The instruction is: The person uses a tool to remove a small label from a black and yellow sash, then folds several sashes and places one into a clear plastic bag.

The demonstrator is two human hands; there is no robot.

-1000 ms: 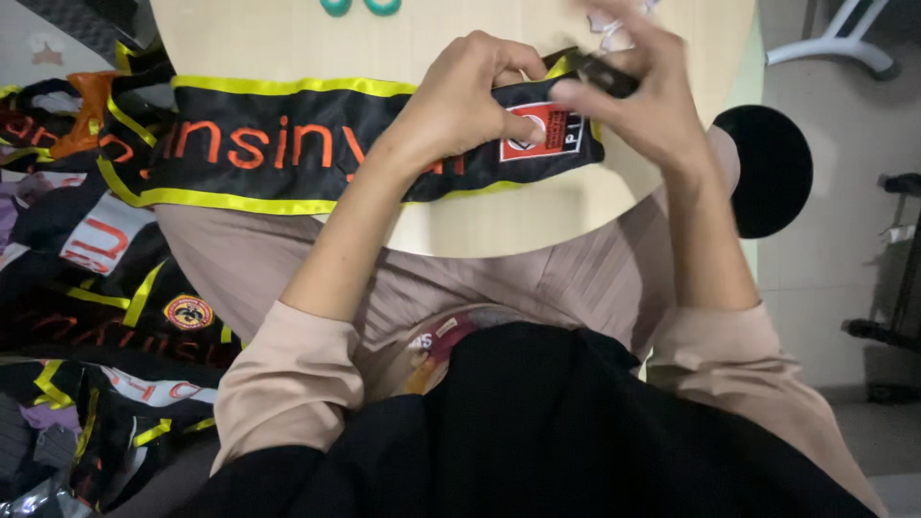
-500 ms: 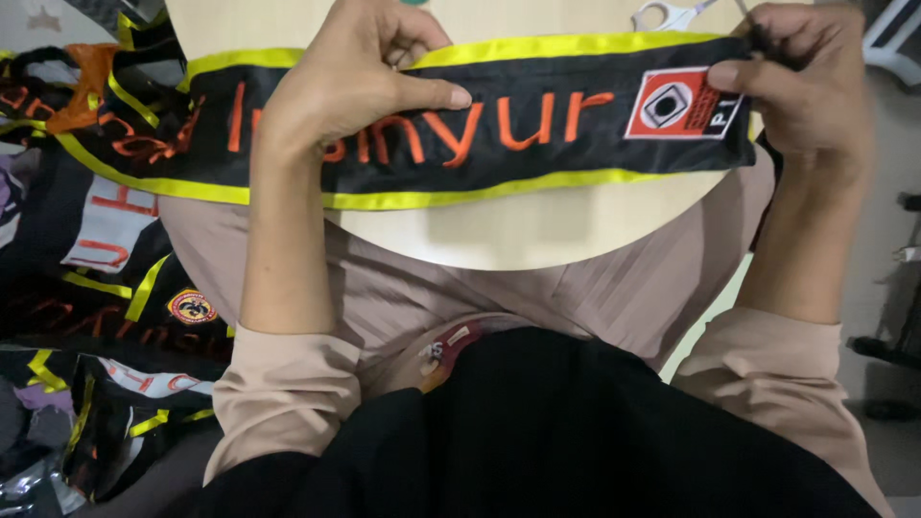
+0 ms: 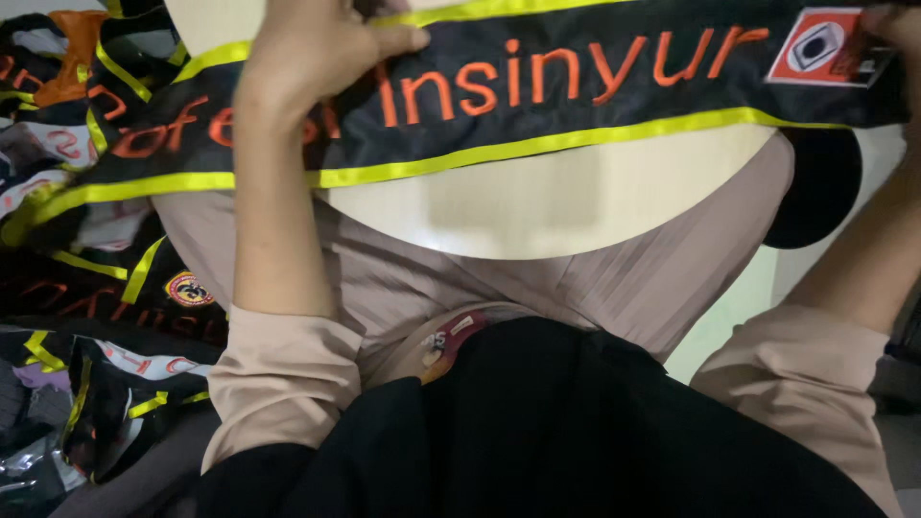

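Head view, the only one I have: a black sash (image 3: pixel 537 105) with yellow edging and orange embroidered lettering lies stretched flat across the pale round worktop (image 3: pixel 537 206), its left end trailing off onto a pile of similar sashes (image 3: pixel 106 317). The left hand (image 3: pixel 312 48) presses on the upper edge of the sash, fingers closed over it and thumb laid flat on the cloth. The right hand (image 3: pixel 897 38) is mostly cut off by the frame edge; it sits at the badge end, but I cannot tell its grip. Risks as I judge them: the satin looks slippery, so uneven pull could skew it or slide it off the curved rim; the trailing end could snag on the pile and drag others along.
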